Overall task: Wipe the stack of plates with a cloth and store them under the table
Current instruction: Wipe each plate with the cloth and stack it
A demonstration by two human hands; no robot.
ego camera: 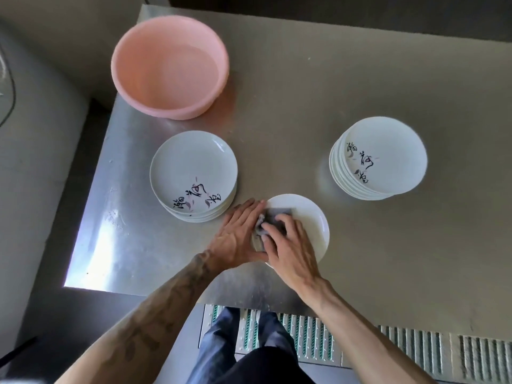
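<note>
A plate (311, 217) lies near the table's (304, 92) front edge. The right hand (291, 245) curls its fingers on a grey cloth (275, 214) atop it. The left hand (238, 234) lays straight fingers on its left rim. Two stacks (194, 167) (388, 153) bear black brush characters, unreadable. A basin (177, 113) sits at the far left corner.

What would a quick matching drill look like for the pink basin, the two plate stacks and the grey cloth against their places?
1 pink basin
2 left stack
3 right stack
4 grey cloth

A on the single plate, under the right hand
B far left corner of the table
C apart, far to the right
D close by the left hand

Pairs: 1-B, 2-D, 3-C, 4-A
</note>
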